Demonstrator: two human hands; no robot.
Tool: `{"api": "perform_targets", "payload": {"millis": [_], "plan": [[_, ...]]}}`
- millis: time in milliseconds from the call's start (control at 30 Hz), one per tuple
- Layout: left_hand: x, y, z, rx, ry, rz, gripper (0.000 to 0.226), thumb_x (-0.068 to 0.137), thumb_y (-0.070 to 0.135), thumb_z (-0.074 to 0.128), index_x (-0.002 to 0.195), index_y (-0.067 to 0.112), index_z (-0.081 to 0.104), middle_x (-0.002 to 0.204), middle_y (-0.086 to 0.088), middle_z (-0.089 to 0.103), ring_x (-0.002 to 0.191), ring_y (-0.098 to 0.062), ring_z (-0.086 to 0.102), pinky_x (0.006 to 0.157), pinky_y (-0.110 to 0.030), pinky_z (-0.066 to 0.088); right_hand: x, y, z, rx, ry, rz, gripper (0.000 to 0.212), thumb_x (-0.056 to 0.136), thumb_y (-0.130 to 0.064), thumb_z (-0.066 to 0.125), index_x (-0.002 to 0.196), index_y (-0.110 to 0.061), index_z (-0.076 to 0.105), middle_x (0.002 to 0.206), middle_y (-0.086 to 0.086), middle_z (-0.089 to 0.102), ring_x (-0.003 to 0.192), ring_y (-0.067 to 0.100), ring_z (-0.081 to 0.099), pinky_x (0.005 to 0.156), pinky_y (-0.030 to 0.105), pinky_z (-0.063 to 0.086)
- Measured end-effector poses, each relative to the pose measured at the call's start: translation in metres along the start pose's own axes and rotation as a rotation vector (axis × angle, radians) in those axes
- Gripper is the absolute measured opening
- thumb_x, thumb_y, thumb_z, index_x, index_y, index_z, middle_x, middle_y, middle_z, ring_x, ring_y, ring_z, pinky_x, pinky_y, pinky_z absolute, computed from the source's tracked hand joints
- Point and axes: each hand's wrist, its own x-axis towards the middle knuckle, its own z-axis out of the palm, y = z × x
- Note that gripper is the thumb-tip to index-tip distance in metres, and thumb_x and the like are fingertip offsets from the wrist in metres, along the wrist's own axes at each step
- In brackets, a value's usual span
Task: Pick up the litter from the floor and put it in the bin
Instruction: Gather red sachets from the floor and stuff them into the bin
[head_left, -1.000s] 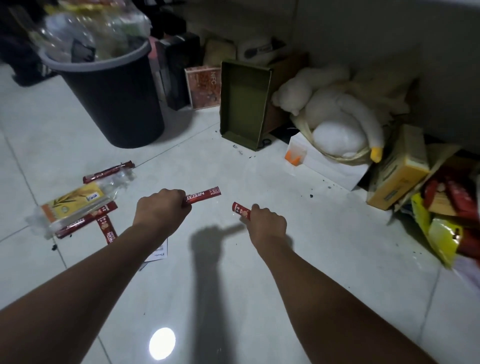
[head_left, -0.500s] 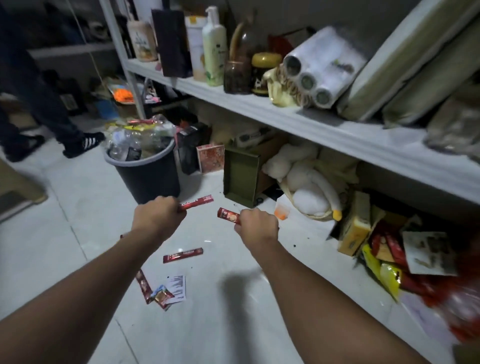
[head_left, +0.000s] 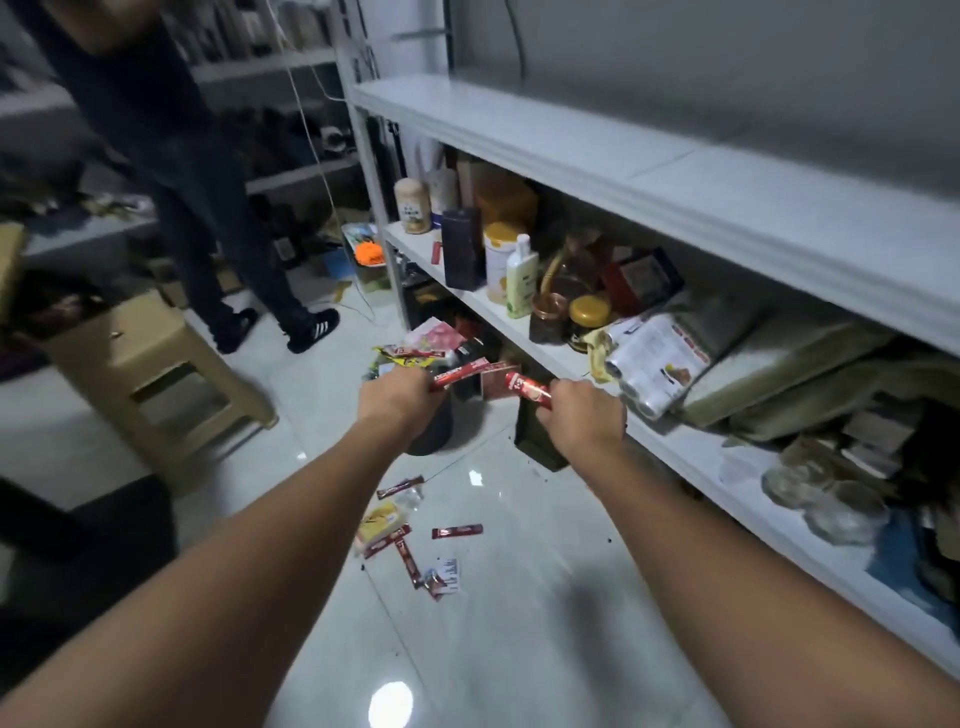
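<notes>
My left hand (head_left: 397, 397) grips a long red sachet (head_left: 460, 375) that sticks out to the right. A second red sachet (head_left: 527, 387) is gripped by my right hand (head_left: 584, 418), its end pointing left. Both hands are held out in front of me, over the dark bin (head_left: 434, 431), which is heaped with wrappers and mostly hidden behind my left hand. On the white tiles below lie several more red sachets (head_left: 457, 531), a yellow packet in clear wrap (head_left: 382, 519) and a small printed card (head_left: 449, 570).
A white shelf unit (head_left: 675, 176) with jars, bottles and boxes runs along the right. A beige plastic stool (head_left: 150, 374) stands at the left. Another person's legs and black shoes (head_left: 311, 330) are beyond the bin. A dark green box (head_left: 537, 439) stands beside the bin.
My view has risen from close to the floor to standing height. Both hands, each still gripping its sachet, have come up and over the bin. The floor litter now lies below them.
</notes>
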Motion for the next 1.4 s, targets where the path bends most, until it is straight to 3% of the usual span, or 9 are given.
{"api": "perform_targets", "payload": {"millis": [200,267,467,700,867,1000,1400], "plan": [[-0.041,-0.018,-0.14,0.001,-0.07,-0.039,0.036,0.097,0.041,0.041,0.1,0.012,0.061,0.092,-0.008,0.059,0.088,-0.027,0.059,0.065,-0.03,0.038,-0.049,-0.022,-0.131,-0.045,-0.091,0.008,0.028,0.094,-0.036,0.057,0.114,-0.016,0.063,0.111,0.006,0.067,0.102,0.022,0.065,0.079,0.03,0.049],[-0.049,-0.032,-0.176,0.003,-0.073,-0.058,0.034,0.096,0.04,0.044,0.1,0.011,0.062,0.095,-0.009,0.062,0.092,-0.028,0.061,0.065,-0.03,0.038,-0.058,-0.031,-0.17,-0.052,-0.094,0.016,0.029,0.095,-0.036,0.055,0.115,-0.016,0.062,0.113,0.006,0.066,0.105,0.024,0.064,0.08,0.03,0.048],[-0.065,-0.069,-0.235,0.009,-0.007,-0.053,0.032,0.096,0.031,0.046,0.103,0.006,0.064,0.097,-0.014,0.064,0.09,-0.032,0.061,0.068,-0.032,0.043,-0.071,-0.079,-0.23,-0.009,-0.017,0.017,0.03,0.095,-0.036,0.057,0.116,-0.015,0.062,0.112,0.007,0.066,0.104,0.025,0.064,0.078,0.031,0.047],[-0.08,-0.101,-0.233,0.08,0.002,-0.043,0.029,0.095,0.029,0.046,0.099,0.007,0.066,0.081,-0.007,0.054,0.077,-0.029,0.056,0.067,-0.03,0.043,-0.079,-0.131,-0.222,0.01,-0.01,-0.038,0.032,0.092,-0.041,0.059,0.112,-0.016,0.063,0.109,0.007,0.067,0.101,0.025,0.064,0.072,0.031,0.045],[-0.071,-0.122,-0.212,0.13,-0.042,-0.061,0.029,0.096,0.028,0.044,0.103,0.009,0.065,0.097,-0.011,0.065,0.088,-0.029,0.062,0.064,-0.028,0.041,-0.06,-0.134,-0.209,-0.011,-0.035,-0.053,0.033,0.092,-0.041,0.06,0.112,-0.015,0.063,0.108,0.008,0.067,0.1,0.025,0.064,0.07,0.029,0.043],[-0.031,-0.127,-0.203,0.149,-0.053,-0.102,0.03,0.097,0.028,0.041,0.102,0.01,0.064,0.095,-0.009,0.065,0.08,-0.026,0.058,0.063,-0.027,0.039,-0.016,-0.131,-0.199,-0.018,-0.041,-0.06,0.035,0.092,-0.042,0.06,0.113,-0.014,0.062,0.107,0.008,0.066,0.099,0.025,0.064,0.068,0.029,0.041],[0.124,-0.113,-0.187,-0.037,-0.094,-0.241,0.031,0.095,0.036,0.047,0.111,0.013,0.059,0.105,-0.009,0.064,0.096,-0.027,0.062,0.079,-0.033,0.051,0.173,-0.158,-0.179,-0.015,-0.11,-0.192,0.035,0.093,-0.043,0.057,0.112,-0.015,0.061,0.11,0.008,0.066,0.103,0.026,0.063,0.078,0.032,0.048]]}}
